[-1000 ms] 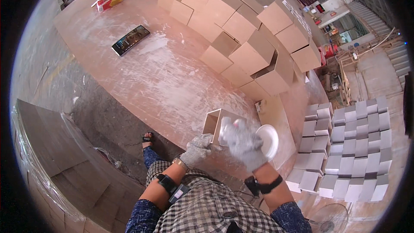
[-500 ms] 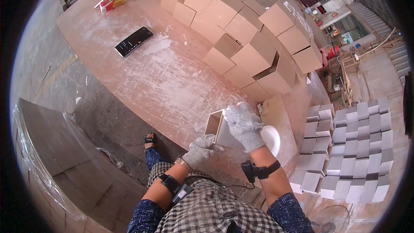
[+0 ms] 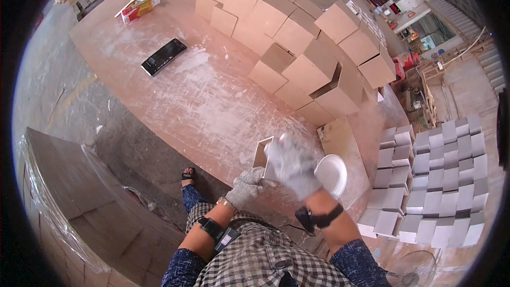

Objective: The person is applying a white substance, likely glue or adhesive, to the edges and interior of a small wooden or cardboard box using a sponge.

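A small open box (image 3: pixel 260 155), brown inside and white on its outer side, stands on the near part of the table in front of me. My left hand (image 3: pixel 247 187), in a grey-white knit glove, grips the box's near left corner. Over the box's right side is my right hand (image 3: pixel 293 163), gloved the same way. Motion smears its fingers and it covers much of the box, so I cannot make out whether it holds anything. Just right of that hand sits a round white bowl (image 3: pixel 340 174); the hand and wrist partly overlap its left edge.
Brown boxes (image 3: pixel 305 69) are stacked along the table's (image 3: pixel 180 106) far right side. A phone (image 3: pixel 163 57) and a red-yellow packet (image 3: pixel 139 10) lie farther left. Rows of white-grey boxes (image 3: pixel 435 180) stand at right. A plastic-wrapped stack (image 3: pixel 79 196) is at left, a fan (image 3: pixel 414 268) lower right.
My right hand has shifted slightly left and down across the box and is now blurred. More of the white bowl shows. My left hand keeps its grip on the box.
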`<state>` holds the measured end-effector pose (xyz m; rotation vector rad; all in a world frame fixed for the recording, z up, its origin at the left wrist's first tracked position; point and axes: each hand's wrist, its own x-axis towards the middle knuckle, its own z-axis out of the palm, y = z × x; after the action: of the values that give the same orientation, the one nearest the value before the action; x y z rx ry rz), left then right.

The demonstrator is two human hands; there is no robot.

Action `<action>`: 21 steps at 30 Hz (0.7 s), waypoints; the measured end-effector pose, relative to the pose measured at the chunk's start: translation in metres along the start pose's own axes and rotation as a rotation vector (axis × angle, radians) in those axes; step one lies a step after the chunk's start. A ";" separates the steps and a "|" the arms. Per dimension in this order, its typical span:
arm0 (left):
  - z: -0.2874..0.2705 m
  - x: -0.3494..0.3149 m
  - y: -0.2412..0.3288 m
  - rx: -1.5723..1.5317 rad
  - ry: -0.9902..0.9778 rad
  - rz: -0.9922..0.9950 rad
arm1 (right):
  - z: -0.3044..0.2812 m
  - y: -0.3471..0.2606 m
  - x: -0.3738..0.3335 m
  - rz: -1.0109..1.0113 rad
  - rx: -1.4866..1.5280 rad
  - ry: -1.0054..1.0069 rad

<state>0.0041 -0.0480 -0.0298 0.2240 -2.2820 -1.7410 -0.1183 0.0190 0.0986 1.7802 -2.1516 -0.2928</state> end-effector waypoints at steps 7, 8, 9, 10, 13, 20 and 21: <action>0.017 -0.008 -0.031 -0.018 0.119 0.041 | 0.005 0.025 -0.041 -0.086 0.341 -0.108; 0.021 -0.004 -0.031 -0.219 0.059 0.012 | 0.027 0.045 -0.046 -0.095 0.106 0.039; 0.020 -0.002 -0.030 -0.414 0.010 -0.037 | 0.022 0.052 -0.035 -0.085 0.103 0.040; 0.019 0.000 -0.029 -0.413 0.000 -0.033 | 0.014 0.058 -0.024 0.008 0.138 -0.114; 0.010 -0.009 -0.025 -0.181 0.027 0.026 | -0.016 0.023 -0.034 0.169 0.106 -0.237; 0.011 -0.004 -0.012 -0.358 0.037 -0.125 | 0.010 0.041 -0.058 0.154 0.218 -0.198; 0.007 0.001 0.001 -0.116 0.029 -0.037 | 0.019 0.055 -0.050 0.087 0.060 -0.088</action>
<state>0.0011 -0.0418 -0.0307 0.2689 -2.1612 -1.8690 -0.1675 0.0780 0.0947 1.7301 -2.3152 -0.2927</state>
